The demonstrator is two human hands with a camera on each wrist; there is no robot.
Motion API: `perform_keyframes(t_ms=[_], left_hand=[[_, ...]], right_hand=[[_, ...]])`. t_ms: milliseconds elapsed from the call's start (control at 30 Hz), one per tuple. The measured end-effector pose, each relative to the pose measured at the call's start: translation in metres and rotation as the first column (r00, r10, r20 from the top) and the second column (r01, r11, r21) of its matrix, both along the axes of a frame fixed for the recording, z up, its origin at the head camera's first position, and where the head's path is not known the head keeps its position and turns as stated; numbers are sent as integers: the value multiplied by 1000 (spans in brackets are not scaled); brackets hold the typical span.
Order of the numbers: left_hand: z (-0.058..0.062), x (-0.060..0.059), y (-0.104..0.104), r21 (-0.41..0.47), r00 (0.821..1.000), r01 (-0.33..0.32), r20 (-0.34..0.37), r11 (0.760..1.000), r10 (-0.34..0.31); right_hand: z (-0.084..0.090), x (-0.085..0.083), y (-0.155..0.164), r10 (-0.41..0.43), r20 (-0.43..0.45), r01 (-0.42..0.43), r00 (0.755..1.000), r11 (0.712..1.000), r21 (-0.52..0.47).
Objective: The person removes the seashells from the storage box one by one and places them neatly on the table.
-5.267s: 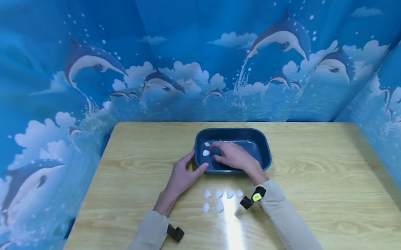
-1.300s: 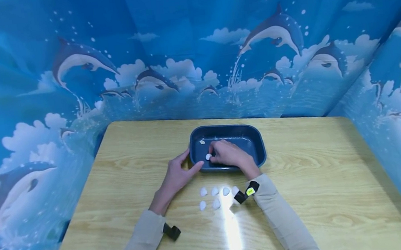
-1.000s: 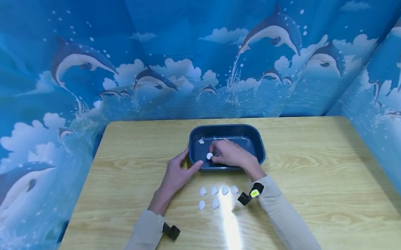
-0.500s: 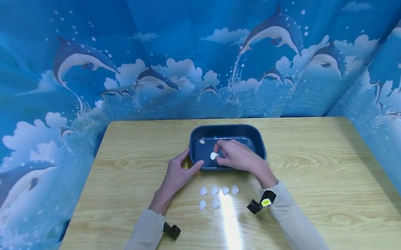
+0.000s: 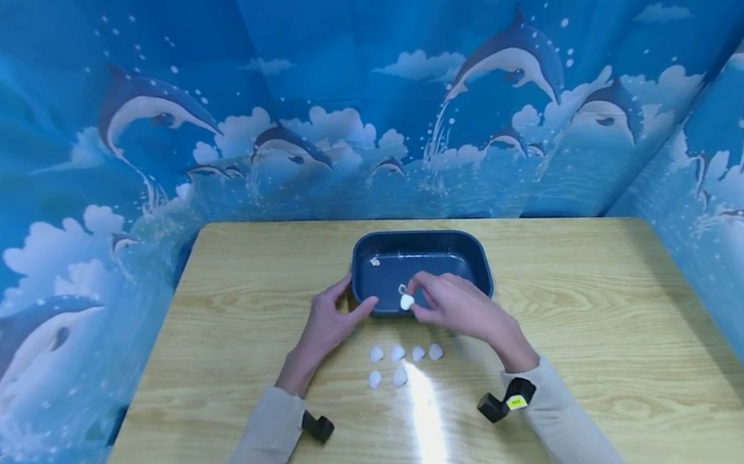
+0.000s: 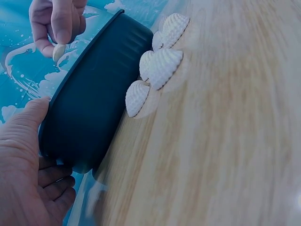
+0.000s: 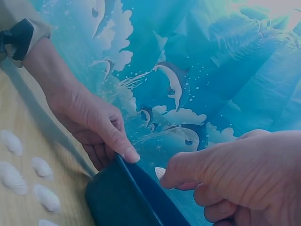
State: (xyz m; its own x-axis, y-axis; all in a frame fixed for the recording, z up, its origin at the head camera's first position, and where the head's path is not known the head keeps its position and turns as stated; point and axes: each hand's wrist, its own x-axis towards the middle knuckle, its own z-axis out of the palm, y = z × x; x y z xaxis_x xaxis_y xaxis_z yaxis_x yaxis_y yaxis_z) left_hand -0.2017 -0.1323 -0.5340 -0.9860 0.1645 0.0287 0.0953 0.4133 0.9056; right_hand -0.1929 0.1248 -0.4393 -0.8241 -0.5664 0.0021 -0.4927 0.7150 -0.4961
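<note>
A white ribbed seashell (image 5: pixel 407 301) is pinched between the thumb and forefinger of my right hand (image 5: pixel 456 306), over the front part of a dark blue tub (image 5: pixel 477 250). The right wrist view shows the shell (image 7: pixel 160 173) at the fingertips, above the tub's rim. My left hand (image 5: pixel 327 325) holds the tub's left end, its thumb at the rim and its fingers curled against the outer wall, as the left wrist view shows. Another small pale shell (image 5: pixel 375 262) lies inside the tub at the back left. A small pale outline shows in the tub just behind the pinched shell.
Several white shells (image 5: pixel 397 352) lie in two rows on the wooden table (image 5: pixel 597 329), in front of the tub. A glare streak crosses the tabletop just nearer to me. A dolphin-printed blue curtain (image 5: pixel 340 75) hangs behind the table and along both sides.
Earlier the shell lay in the tub's left part; my right hand has taken it between finger and thumb and drawn it rightward and toward me. The left hand keeps its place.
</note>
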Motion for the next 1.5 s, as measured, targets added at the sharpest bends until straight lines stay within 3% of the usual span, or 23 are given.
perform_keyframes(t_ms=[600, 933, 1500], left_hand=[[0, -2, -2, 22, 999, 12, -38, 1000, -11], [0, -1, -1, 18, 1000, 2, -31, 1000, -2], [0, 0, -2, 24, 1000, 7, -25, 1000, -6]], right_hand=[[-9, 28, 7, 45, -54, -47, 998, 998, -33], [-17, 41, 11, 45, -35, -45, 998, 999, 4], [-47, 58, 10, 131, 29, -132, 991, 991, 20]])
